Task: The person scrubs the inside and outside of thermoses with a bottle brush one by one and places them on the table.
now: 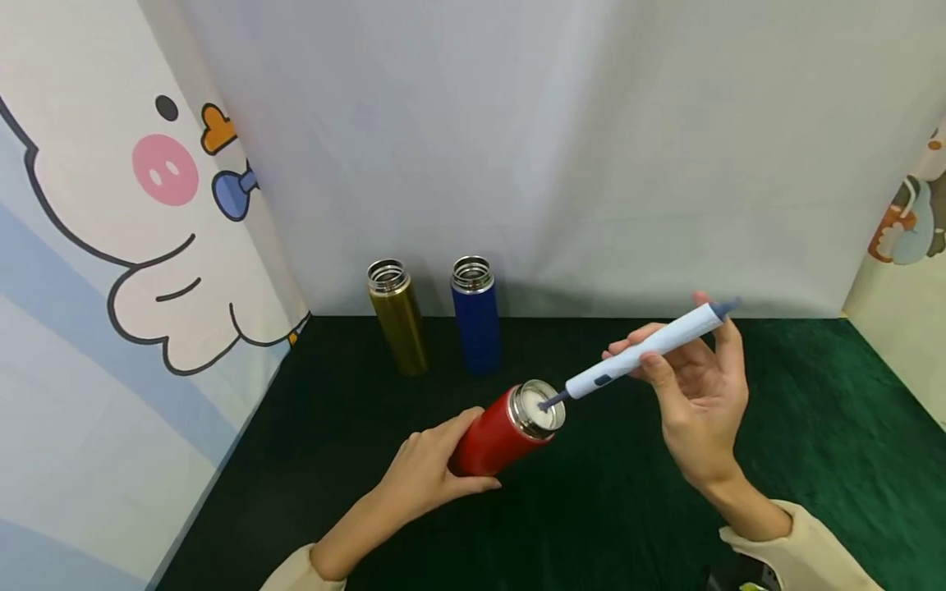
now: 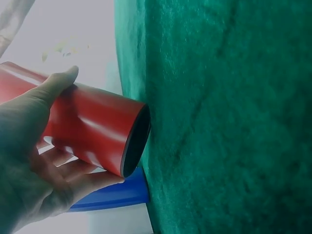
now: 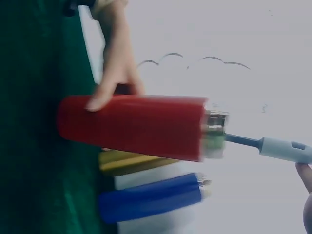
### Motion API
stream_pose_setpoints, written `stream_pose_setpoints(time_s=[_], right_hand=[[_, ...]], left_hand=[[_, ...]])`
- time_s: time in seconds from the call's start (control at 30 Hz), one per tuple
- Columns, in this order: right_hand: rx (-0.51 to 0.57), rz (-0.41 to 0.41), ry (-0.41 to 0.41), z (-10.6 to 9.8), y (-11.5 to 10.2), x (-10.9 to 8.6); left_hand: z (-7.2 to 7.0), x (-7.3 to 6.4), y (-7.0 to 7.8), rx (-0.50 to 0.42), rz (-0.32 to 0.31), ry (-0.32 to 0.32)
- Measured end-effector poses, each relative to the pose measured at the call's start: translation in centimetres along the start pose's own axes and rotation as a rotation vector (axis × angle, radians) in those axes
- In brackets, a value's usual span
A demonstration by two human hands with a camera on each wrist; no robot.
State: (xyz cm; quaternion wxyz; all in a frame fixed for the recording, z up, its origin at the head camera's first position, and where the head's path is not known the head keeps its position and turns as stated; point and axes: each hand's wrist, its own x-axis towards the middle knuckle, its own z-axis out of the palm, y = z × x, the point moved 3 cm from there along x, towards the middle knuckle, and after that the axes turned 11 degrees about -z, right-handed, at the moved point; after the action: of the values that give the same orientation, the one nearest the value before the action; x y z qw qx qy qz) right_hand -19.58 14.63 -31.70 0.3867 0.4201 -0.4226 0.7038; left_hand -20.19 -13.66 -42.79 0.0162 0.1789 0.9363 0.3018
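My left hand (image 1: 424, 468) grips a red thermos bottle (image 1: 493, 439), its fingers and thumb around the lower body. The bottle is tilted, with its uncapped steel mouth facing up and to the right. In the left wrist view its dark base (image 2: 137, 141) is raised off the green cloth. Between thumb and fingers, my right hand (image 1: 702, 394) holds the light-blue handle of a bottle brush (image 1: 650, 349). The brush's dark stem (image 3: 242, 140) enters the bottle mouth, where a white head (image 1: 538, 410) fills the opening. The rest of that head is hidden inside.
Behind the hands, an uncapped gold bottle (image 1: 399, 324) and an uncapped blue bottle (image 1: 476, 324) stand upright on the dark green cloth (image 1: 628, 509). A pale curtain (image 1: 554, 148) hangs along the back, with a cartoon-printed panel (image 1: 89, 271) at the left.
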Motion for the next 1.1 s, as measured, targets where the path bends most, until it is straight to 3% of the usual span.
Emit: stream_pose_setpoints(time_s=[0.17,0.3,0.6,0.8,1.1], right_hand=[[0.072,-0.018,0.102,-0.9,-1.1,2.1],[0.071,0.003,0.141,-1.3,-1.4,2.4],[-0.038,0.056,0.056,-0.8,-0.7,1.8],[-0.063,0.072,0.064,-0.6,-0.7,1.0],[-0.085,0.095,-0.003,-0.5,-0.6,0.5]], left_hand=[[-0.1,0.3,0.2,0.027,0.009,-0.005],[0.0,0.3,0.3,0.039,0.005,-0.016],[-0.1,0.2,0.5,0.041,0.013,-0.007],[-0.1,0.2,0.5,0.018,0.017,-0.001],[0.0,0.1,0.4,0.003,0.011,-0.013]])
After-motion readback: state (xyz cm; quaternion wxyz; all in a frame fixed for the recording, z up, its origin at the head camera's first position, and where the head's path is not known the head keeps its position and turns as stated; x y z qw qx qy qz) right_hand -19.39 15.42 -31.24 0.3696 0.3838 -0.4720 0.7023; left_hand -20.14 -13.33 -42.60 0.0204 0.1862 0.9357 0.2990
